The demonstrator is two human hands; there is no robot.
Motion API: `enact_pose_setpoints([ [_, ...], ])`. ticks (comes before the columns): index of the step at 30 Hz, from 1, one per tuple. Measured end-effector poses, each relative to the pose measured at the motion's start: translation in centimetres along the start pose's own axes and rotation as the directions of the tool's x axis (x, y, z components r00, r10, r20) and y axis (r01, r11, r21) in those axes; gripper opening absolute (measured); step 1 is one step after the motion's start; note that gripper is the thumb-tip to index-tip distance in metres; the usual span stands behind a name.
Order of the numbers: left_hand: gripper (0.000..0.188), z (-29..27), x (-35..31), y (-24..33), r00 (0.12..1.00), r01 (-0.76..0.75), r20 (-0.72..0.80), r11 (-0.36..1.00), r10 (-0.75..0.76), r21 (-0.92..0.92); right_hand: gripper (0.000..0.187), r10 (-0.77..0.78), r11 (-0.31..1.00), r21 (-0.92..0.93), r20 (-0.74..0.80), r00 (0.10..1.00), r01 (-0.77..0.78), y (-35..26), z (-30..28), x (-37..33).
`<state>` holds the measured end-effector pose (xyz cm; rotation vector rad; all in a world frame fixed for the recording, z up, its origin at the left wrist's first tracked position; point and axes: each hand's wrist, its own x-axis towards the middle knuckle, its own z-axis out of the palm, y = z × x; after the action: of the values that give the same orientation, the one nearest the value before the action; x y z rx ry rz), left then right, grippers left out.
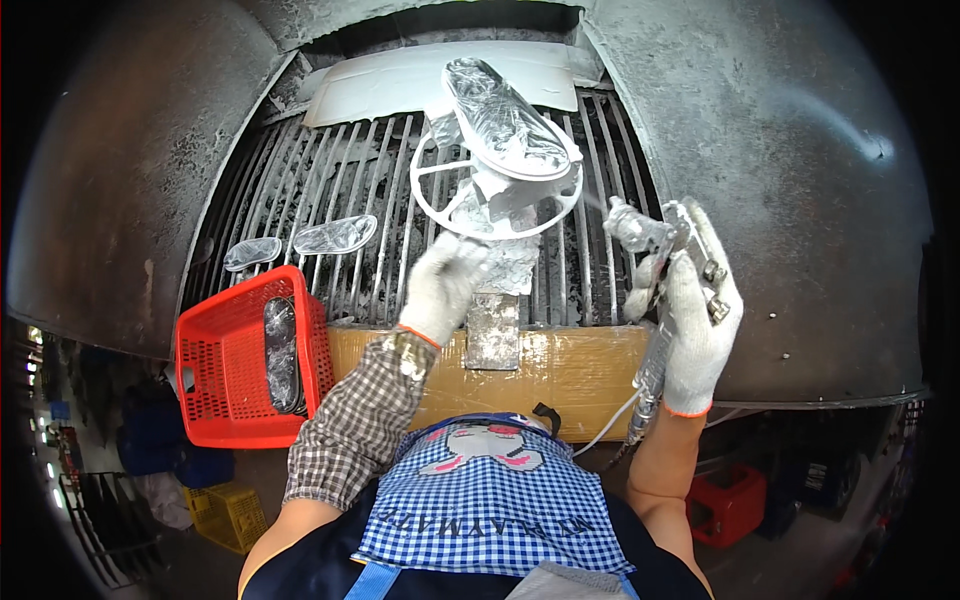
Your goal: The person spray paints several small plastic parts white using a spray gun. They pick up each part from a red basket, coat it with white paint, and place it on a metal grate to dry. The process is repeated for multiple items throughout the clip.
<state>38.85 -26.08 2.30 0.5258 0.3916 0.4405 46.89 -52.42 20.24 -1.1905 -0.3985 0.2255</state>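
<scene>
My right hand [697, 310], in a white knit glove, is wrapped round a coated spray gun [643, 228]. Its nozzle points left, and a faint mist hangs between it and a white spoked turntable wheel [428, 200]. On the wheel lies a plastic-wrapped shoe sole [505, 118] with a white edge, tilted. My left hand [443, 288], also gloved, is by the near rim of the wheel. Motion smears its fingers, so whether they touch the rim is unclear. Below the wheel, a crusted stand [508, 262] rests above a metal plate [492, 335].
Two wrapped sole shapes [335, 235] lie on the slatted metal grate [300, 170] at the left. A red basket [222, 350] holds a dark wrapped piece [282, 350]. Brown taped cardboard [580, 365] lines the front edge. Metal walls stand on both sides; a hose [610, 420] hangs near my right arm.
</scene>
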Motion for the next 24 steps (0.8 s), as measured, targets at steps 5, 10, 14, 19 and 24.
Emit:
enact_pose_setpoints([
  [5, 0.054, 0.7, -0.6, -2.2, 0.997, 0.08, 0.004, 0.989, -0.08, -0.123, 0.053, -0.018, 1.0, -0.026, -0.032, 0.999, 0.017, 0.3, 0.2, 0.1],
  [10, 0.053, 0.6, -0.3, -0.9, 0.996, 0.065, 0.077, 0.988, -0.055, -0.141, 0.052, -0.019, 1.0, 0.003, -0.006, 1.0, 0.019, 0.5, -0.1, 0.1],
  [14, 0.054, 0.1, -0.3, 0.5, 0.998, 0.031, 0.049, 0.994, -0.026, -0.103, 0.053, -0.004, 0.999, -0.032, 0.058, 0.998, 0.005, 0.8, -0.1, 0.3],
  [19, 0.059, -0.6, -0.3, 2.3, 0.994, 0.016, 0.105, 0.996, -0.007, -0.088, 0.055, -0.001, 0.998, 0.068, 0.045, 0.999, -0.002, 1.5, 0.5, 0.8],
  [24, 0.058, -0.9, 0.2, 3.6, 0.99, -0.036, 0.132, 0.999, 0.041, -0.034, 0.051, 0.081, 0.996, 0.029, 0.15, 0.985, -0.086, 2.5, 1.4, 1.0],
])
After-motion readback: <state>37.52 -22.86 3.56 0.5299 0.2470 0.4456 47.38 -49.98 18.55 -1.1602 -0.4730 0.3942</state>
